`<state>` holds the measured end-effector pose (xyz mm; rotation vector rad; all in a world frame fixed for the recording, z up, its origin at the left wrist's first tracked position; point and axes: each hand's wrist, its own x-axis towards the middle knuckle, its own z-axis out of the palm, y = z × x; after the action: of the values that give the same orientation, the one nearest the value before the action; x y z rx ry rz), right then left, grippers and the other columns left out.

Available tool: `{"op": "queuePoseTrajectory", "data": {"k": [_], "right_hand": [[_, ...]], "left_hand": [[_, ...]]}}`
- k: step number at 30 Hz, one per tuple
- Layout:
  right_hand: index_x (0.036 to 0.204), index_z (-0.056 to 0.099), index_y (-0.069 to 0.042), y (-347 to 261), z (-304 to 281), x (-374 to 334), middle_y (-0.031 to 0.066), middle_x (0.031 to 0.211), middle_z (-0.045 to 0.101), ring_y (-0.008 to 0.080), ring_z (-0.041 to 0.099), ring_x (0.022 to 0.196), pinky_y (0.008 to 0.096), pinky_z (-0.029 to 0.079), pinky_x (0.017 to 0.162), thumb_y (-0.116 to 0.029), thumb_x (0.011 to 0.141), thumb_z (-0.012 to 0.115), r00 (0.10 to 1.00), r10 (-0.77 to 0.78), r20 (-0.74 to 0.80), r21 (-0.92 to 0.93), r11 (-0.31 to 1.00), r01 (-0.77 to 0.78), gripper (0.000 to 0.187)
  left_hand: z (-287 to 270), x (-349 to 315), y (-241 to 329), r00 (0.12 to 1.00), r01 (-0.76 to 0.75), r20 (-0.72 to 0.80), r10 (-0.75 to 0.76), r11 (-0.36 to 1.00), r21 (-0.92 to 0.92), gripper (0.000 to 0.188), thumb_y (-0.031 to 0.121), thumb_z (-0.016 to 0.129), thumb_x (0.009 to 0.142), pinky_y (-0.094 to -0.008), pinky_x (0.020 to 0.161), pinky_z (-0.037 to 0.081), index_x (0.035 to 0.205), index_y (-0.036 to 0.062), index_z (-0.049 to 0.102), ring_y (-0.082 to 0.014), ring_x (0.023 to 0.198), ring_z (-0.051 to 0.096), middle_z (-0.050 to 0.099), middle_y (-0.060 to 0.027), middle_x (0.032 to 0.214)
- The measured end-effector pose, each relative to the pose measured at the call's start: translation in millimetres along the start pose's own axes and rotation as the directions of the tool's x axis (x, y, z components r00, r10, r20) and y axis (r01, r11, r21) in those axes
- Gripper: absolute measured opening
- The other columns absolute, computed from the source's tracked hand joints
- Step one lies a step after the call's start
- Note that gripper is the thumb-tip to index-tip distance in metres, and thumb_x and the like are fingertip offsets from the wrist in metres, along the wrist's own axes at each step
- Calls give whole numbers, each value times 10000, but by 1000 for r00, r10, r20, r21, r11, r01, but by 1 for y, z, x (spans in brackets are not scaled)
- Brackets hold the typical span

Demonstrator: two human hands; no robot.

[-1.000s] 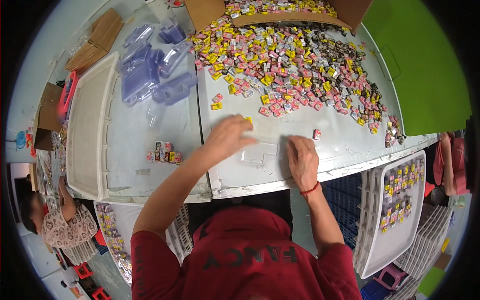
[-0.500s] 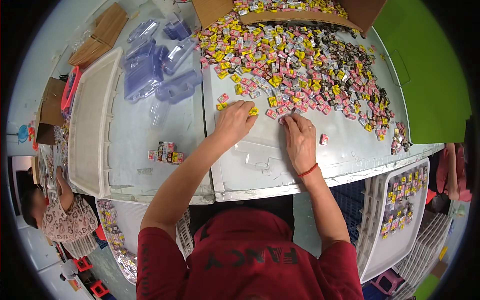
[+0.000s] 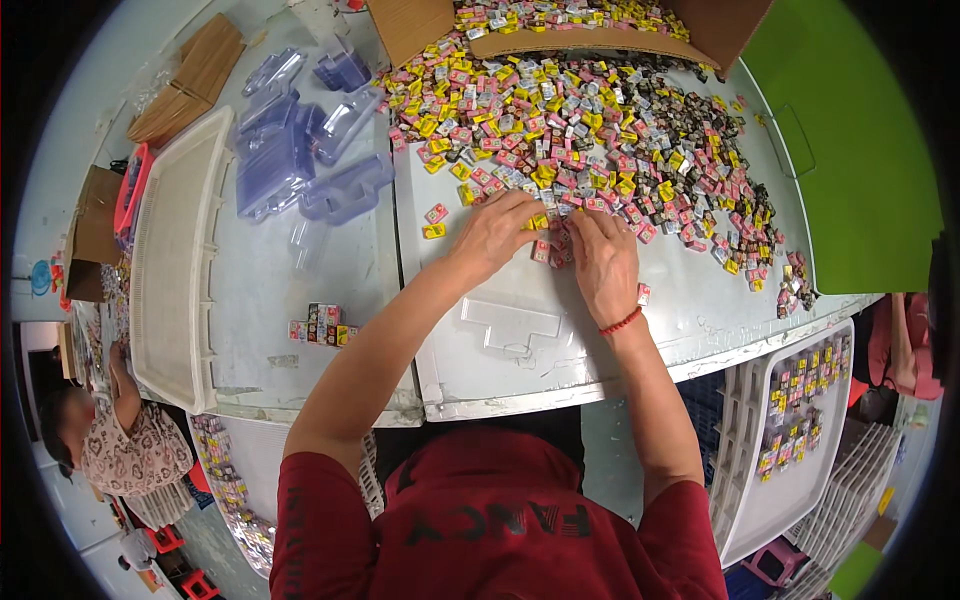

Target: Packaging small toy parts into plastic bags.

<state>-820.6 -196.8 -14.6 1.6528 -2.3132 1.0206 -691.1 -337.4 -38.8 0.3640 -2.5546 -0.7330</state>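
My left hand pinches a small yellow box between thumb and fingertips at the near edge of a big loose pile of tiny boxes. Close beside it, my right hand, with a red bead bracelet at the wrist, has its fingers bent down and closed on a small box that they partly cover. Pink boxes lie together between the two hands. A clear stepped plastic tray rests on the white tabletop nearer me. One pink box lies by my right wrist.
A small block of boxes stands left of my left forearm. Behind it are clear bluish plastic shells and a white crate. A cardboard box spills at the back. A tray of box groups sits lower right. Another person is far left.
My left hand has moved right with the yellow box, close to my right hand. The right hand has shifted slightly; pink boxes now sit gathered between them. The view has shifted a little.
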Motion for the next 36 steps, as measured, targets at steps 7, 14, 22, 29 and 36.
{"op": "queuePoseTrajectory", "data": {"k": [7,14,22,29,36], "right_hand": [[1083,665,-77,-1,11,2,63,1023,604,262,538,974,382,401,874,-103,827,586,984,-147,105,-256,952,170,269],[1033,669,-70,2,-8,-17,83,983,594,265,531,960,396,395,879,-100,799,580,982,-135,132,-198,967,159,252],[1029,670,-100,-6,0,29,67,935,604,256,541,971,393,395,895,-105,810,584,975,-206,87,-225,949,220,235],[977,697,-149,16,9,50,19,969,611,224,531,1003,407,372,925,-146,801,599,920,-242,309,-314,887,339,202],[965,690,-118,20,12,38,35,987,626,243,545,1007,405,398,895,-138,754,675,944,-232,233,-283,913,294,212]], "left_hand": [[-6,-8,3,996,37,83,-35,999,-27,399,152,689,817,-408,983,408,1187,32,601,-318,1147,531,583,-138,1244],[-18,-17,16,990,111,95,-108,993,-31,370,112,677,820,-385,927,452,1173,34,600,-320,1099,556,602,-147,1191],[-3,-9,16,969,222,-103,-223,975,-16,376,132,756,724,-414,737,472,1054,13,619,-336,861,583,598,-141,911],[11,1,21,985,116,-144,-97,985,130,411,158,793,640,-421,803,436,977,3,615,-323,906,551,582,-120,904],[18,5,20,982,106,-164,-89,990,97,427,79,804,633,-415,797,487,992,8,585,-328,930,566,576,-145,948]]}}
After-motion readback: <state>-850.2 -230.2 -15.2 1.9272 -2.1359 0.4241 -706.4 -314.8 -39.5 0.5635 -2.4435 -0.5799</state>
